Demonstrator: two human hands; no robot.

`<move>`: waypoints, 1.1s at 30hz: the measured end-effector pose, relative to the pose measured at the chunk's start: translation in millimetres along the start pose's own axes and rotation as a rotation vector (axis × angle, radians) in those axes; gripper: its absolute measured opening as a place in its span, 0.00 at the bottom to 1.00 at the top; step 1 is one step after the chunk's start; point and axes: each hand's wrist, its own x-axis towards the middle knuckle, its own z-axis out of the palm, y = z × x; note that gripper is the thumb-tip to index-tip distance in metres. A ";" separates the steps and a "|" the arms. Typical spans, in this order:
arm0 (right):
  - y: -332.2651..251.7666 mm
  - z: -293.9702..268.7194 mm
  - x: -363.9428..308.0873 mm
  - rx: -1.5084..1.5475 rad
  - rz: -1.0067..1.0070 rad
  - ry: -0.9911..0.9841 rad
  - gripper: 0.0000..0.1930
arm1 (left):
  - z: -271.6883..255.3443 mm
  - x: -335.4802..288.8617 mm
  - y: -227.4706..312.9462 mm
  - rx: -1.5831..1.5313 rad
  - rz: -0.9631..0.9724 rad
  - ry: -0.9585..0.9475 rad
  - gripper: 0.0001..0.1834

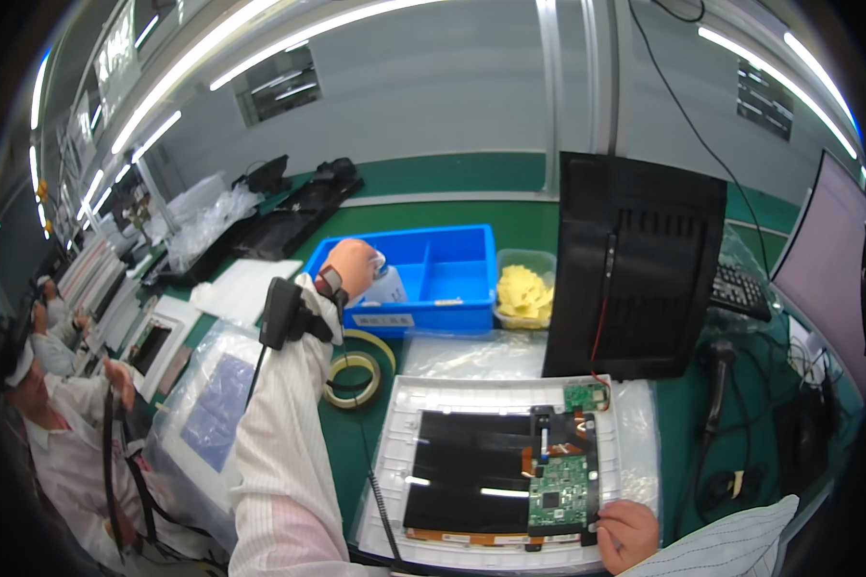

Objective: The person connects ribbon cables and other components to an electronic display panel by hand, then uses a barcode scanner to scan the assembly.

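Note:
My left hand reaches into the left part of a blue divided bin, its fingers closed. At its fingertips is a small whitish thing whose kind I cannot make out, just above a white object in the bin. In front of me lies a white display housing, holding a dark panel and a green circuit board. My right hand is curled at the housing's lower right edge, beside the board. A smaller green board sits at its upper right corner, with a red wire attached.
Rolls of tape lie left of the housing. A clear tub of yellow pieces stands beside the bin. A black panel stands upright behind. To the right are a handheld scanner, keyboard and monitor. A co-worker is at left.

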 end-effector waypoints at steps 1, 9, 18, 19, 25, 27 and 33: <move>0.3 0.4 -0.4 -0.002 -0.005 0.006 0.05 | 1.9 0.0 -1.3 0.031 -0.011 -0.016 0.08; -2.3 -2.7 3.2 0.008 -0.027 0.017 0.05 | 0.1 -8.6 2.7 -0.009 0.061 0.000 0.12; 6.0 3.4 -1.2 -0.009 -0.074 0.016 0.05 | 7.5 -14.8 -10.3 -0.023 0.105 0.058 0.19; 7.4 4.3 -2.0 0.004 -0.079 0.017 0.05 | 8.2 -15.2 -12.7 -0.020 0.132 0.058 0.19; 7.0 -0.6 0.2 0.024 -0.070 -0.009 0.05 | 5.9 -12.6 -8.8 -0.071 0.060 0.073 0.17; -0.9 -2.4 3.9 0.040 -0.076 -0.027 0.05 | -5.2 -21.0 -2.7 -0.136 0.005 0.213 0.14; -25.6 -10.8 27.4 -0.174 -0.087 -0.104 0.07 | -64.0 -70.8 14.8 -0.422 -0.014 0.384 0.11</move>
